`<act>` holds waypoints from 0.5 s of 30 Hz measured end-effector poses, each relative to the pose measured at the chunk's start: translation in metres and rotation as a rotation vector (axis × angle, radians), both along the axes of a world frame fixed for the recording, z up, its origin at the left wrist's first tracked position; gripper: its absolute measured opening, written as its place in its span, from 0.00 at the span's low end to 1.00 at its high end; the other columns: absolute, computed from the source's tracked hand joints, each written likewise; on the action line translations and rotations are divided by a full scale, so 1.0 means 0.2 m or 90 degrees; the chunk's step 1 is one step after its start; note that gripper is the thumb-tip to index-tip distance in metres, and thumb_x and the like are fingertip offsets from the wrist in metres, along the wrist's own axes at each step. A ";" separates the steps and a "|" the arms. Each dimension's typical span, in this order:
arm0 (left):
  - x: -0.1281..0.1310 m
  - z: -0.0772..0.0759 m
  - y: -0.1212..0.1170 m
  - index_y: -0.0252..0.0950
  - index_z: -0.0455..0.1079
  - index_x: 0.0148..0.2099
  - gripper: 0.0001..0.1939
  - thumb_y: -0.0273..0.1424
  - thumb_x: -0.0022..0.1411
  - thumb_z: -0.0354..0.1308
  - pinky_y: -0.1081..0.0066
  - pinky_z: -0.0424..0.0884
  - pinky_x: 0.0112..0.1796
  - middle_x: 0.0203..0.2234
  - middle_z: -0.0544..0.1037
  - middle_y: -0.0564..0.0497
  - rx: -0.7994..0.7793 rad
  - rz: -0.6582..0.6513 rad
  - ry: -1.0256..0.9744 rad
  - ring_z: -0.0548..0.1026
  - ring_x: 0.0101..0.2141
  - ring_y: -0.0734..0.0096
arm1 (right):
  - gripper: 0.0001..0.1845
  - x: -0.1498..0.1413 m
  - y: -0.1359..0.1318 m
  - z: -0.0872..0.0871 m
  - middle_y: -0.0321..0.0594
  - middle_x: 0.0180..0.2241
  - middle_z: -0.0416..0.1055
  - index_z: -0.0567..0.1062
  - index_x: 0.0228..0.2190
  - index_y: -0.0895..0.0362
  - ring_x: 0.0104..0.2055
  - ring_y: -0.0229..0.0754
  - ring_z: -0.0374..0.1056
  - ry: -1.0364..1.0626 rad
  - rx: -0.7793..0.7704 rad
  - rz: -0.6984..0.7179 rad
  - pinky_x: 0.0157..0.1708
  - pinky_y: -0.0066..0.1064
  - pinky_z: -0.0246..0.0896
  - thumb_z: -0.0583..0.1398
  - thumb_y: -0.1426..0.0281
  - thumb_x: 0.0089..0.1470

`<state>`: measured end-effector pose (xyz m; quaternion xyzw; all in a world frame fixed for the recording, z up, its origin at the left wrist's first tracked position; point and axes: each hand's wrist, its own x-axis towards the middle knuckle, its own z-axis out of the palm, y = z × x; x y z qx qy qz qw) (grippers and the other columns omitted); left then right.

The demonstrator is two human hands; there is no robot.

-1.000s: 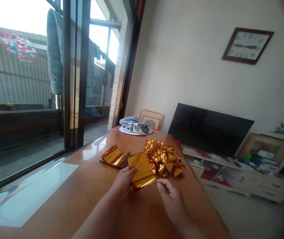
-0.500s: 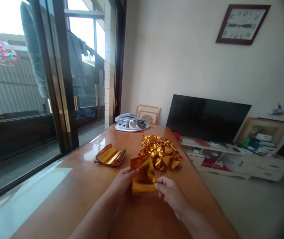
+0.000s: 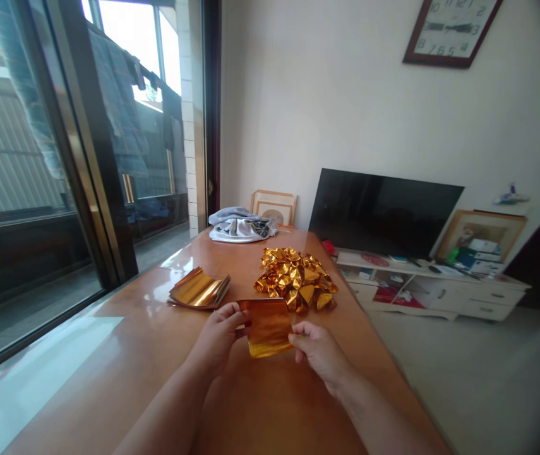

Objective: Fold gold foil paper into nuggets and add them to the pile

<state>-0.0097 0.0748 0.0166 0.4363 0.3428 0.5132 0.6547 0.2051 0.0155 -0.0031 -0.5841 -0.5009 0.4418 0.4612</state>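
Observation:
Between my hands, above the wooden table [image 3: 156,373], is a sheet of shiny gold foil paper [image 3: 270,327]. My left hand [image 3: 225,328] pinches its left edge, and my right hand [image 3: 314,347] pinches its right edge with thumb and fingers. The sheet is spread nearly flat, its near edge lit bright yellow. Beyond my left hand lies a stack of gold foil sheets [image 3: 198,289], slightly curled. Past the sheet, toward the right, sits a heap of folded gold foil pieces [image 3: 298,278].
Grey cloth [image 3: 239,225] lies at the table's far end, with framed pictures [image 3: 274,205] behind it. A black television [image 3: 383,215] stands on a white cabinet [image 3: 478,300] beyond the table's right side. A glass sliding door [image 3: 75,189] runs along the left.
The foil sheet was bent and creased and is now pulled flatter between my hands. My left hand has shifted left to its upper left side. The view has swung slightly.

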 end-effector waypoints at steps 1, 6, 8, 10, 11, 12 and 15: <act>0.00 0.00 0.00 0.36 0.64 0.27 0.14 0.33 0.52 0.68 0.73 0.71 0.34 0.28 0.72 0.55 -0.003 -0.003 -0.008 0.71 0.30 0.74 | 0.12 0.00 0.00 0.00 0.30 0.17 0.67 0.74 0.30 0.58 0.23 0.35 0.59 -0.001 -0.001 0.001 0.31 0.29 0.51 0.61 0.61 0.52; 0.00 -0.01 0.01 0.35 0.67 0.28 0.13 0.33 0.52 0.69 0.73 0.72 0.39 0.30 0.74 0.54 0.004 0.007 -0.022 0.74 0.33 0.73 | 0.14 -0.01 -0.01 0.02 0.30 0.18 0.67 0.75 0.34 0.58 0.22 0.35 0.59 0.017 0.005 -0.013 0.29 0.28 0.51 0.61 0.60 0.52; -0.01 -0.01 0.01 0.35 0.69 0.29 0.12 0.34 0.53 0.69 0.72 0.72 0.41 0.31 0.76 0.53 0.019 0.007 -0.014 0.75 0.35 0.72 | 0.16 -0.01 -0.01 0.02 0.31 0.20 0.68 0.75 0.38 0.58 0.22 0.35 0.60 0.044 0.008 -0.023 0.27 0.27 0.51 0.62 0.60 0.51; -0.01 -0.01 0.01 0.35 0.73 0.33 0.11 0.35 0.54 0.69 0.72 0.72 0.41 0.32 0.78 0.51 0.049 0.005 0.012 0.75 0.36 0.69 | 0.20 -0.03 -0.01 0.02 0.33 0.22 0.71 0.74 0.43 0.57 0.22 0.35 0.61 0.086 -0.001 -0.026 0.24 0.27 0.50 0.64 0.60 0.50; -0.01 0.00 0.01 0.35 0.74 0.35 0.11 0.36 0.54 0.68 0.71 0.71 0.42 0.33 0.79 0.50 0.066 0.004 0.032 0.76 0.37 0.67 | 0.22 -0.03 -0.01 0.02 0.34 0.25 0.73 0.73 0.45 0.57 0.22 0.35 0.62 0.117 -0.007 -0.027 0.24 0.26 0.51 0.64 0.60 0.49; -0.01 0.00 0.00 0.35 0.75 0.37 0.12 0.36 0.54 0.69 0.71 0.71 0.42 0.34 0.79 0.49 0.081 0.006 0.052 0.76 0.39 0.66 | 0.23 -0.04 -0.01 0.02 0.36 0.27 0.75 0.72 0.46 0.56 0.22 0.35 0.64 0.155 -0.012 -0.028 0.24 0.26 0.53 0.64 0.61 0.49; 0.00 0.03 -0.02 0.35 0.76 0.38 0.13 0.35 0.52 0.70 0.69 0.70 0.45 0.39 0.80 0.47 0.112 0.006 0.090 0.75 0.42 0.62 | 0.23 -0.05 -0.01 0.03 0.42 0.35 0.78 0.71 0.48 0.56 0.29 0.39 0.72 0.296 -0.005 -0.043 0.30 0.29 0.63 0.63 0.60 0.52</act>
